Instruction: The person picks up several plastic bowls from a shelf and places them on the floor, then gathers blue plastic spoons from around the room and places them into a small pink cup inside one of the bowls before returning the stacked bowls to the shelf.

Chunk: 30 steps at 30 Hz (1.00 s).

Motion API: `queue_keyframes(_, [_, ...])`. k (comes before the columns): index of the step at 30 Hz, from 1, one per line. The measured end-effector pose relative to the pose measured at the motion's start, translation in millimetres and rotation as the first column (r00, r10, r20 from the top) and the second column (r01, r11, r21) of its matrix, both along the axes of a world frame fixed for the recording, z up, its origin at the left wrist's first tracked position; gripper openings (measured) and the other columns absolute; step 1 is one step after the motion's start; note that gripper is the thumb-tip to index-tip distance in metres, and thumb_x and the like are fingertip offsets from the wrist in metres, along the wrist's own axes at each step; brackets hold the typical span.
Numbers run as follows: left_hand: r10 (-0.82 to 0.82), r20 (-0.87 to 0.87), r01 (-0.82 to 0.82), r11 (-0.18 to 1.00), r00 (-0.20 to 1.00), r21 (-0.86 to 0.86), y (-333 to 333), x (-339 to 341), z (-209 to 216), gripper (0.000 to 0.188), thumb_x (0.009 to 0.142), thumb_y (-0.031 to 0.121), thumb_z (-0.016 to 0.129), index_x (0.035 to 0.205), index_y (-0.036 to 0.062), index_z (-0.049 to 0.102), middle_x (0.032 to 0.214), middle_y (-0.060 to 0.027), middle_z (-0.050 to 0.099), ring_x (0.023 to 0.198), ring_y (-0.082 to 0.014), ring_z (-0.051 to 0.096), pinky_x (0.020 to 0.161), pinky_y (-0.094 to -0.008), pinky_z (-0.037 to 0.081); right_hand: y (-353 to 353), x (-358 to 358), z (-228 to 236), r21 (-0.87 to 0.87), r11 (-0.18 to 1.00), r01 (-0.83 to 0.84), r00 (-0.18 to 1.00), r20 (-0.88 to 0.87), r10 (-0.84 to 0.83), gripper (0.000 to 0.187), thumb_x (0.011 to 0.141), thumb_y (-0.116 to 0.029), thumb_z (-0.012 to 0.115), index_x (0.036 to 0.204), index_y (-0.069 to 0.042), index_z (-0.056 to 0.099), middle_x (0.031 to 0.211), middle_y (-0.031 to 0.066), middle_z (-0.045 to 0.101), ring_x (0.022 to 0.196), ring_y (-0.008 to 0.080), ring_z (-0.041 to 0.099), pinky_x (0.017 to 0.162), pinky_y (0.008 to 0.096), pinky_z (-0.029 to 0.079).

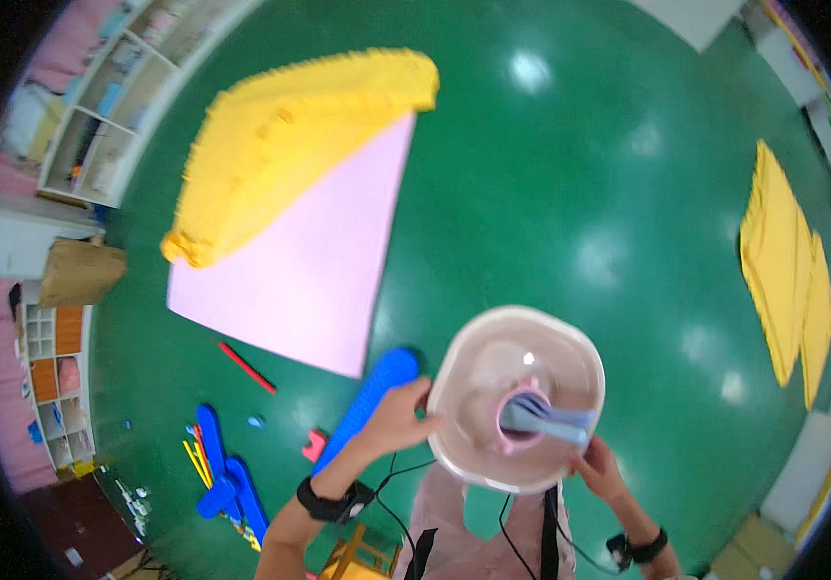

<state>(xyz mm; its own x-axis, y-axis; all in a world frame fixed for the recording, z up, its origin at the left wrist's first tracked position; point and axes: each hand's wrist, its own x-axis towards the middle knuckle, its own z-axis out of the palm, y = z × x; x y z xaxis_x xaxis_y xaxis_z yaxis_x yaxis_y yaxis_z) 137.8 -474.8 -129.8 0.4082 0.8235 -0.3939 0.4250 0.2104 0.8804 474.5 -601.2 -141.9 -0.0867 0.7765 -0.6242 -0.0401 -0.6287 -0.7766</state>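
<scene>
In front of my body I hold a beige plastic basin (pixel 493 358) with rounded corners. My left hand (pixel 398 420) grips its left rim, the thumb and fingers closing on the edge. Around the lower right rim, my right hand (pixel 601 471) is closed. On the basin's bottom sits a small pink round container (pixel 509 448) with little side tabs. Pale blue-grey handled pieces (pixel 549 423) stick out of it toward the right wall; their exact kind cannot be made out.
A pink mat (pixel 309 280) partly covered by a crumpled yellow cloth (pixel 280 145) lies on the green floor. Yellow folded pieces (pixel 783 271) lie at right. Blue long pieces (pixel 367 401), a red stick (pixel 246 367) and a wooden stool (pixel 358 556) are at lower left. Shelves (pixel 111 97) line the left.
</scene>
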Motion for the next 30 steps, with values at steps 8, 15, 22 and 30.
queue_keyframes(8, [0.269,0.105,-0.266,0.963,0.957,-0.042,46.6,-37.2,124.1,0.036,0.074,0.015,0.061,0.102,-0.0034,0.049,0.083,-0.0097,0.06,0.073,-0.0132,0.058,0.065,-0.0288,0.049,166.2,-17.4,142.0,0.24,0.944,-0.227,0.952,0.259,0.163,0.03,0.076,-0.009,0.06,0.102,0.004,0.051,0.076,0.0089,0.06,0.067,0.0119,0.059,0.059,0.0268,0.049])
queue_keyframes(15, [0.196,-0.302,-0.242,0.962,0.933,-0.125,174.9,-18.5,199.4,0.041,0.074,0.029,0.061,0.093,-0.0059,0.053,0.077,-0.0153,0.061,0.07,-0.0212,0.06,0.068,-0.0294,0.048,393.5,-13.8,213.6,0.349,0.716,-0.604,0.758,0.529,0.381,0.03,0.077,-0.027,0.055,0.084,0.002,0.049,0.061,0.0174,0.056,0.053,0.0288,0.057,0.05,0.0368,0.045])
queue_keyframes(22, [0.549,-0.217,-0.576,0.813,0.807,-0.083,325.2,1.4,209.1,0.039,0.075,0.032,0.059,0.086,-0.0055,0.054,0.076,-0.0174,0.061,0.07,-0.0242,0.061,0.065,-0.033,0.048,613.1,-50.3,233.0,0.482,0.65,-0.587,0.798,0.481,0.363,0.026,0.079,-0.021,0.053,0.081,0.004,0.046,0.056,0.0179,0.049,0.048,0.0242,0.053,0.046,0.0344,0.04])
queue_keyframes(30, [0.493,-0.326,-0.402,0.862,0.807,0.309,602.1,-29.9,229.3,0.035,0.074,0.031,0.056,0.075,-0.0045,0.052,0.07,-0.0201,0.058,0.067,-0.0356,0.056,0.062,-0.039,0.045,875.5,-59.4,233.3,0.379,0.614,-0.692,0.694,0.581,0.424,0.025,0.079,-0.02,0.052,0.078,0.004,0.048,0.056,0.0176,0.048,0.049,0.0208,0.051,0.048,0.0335,0.04])
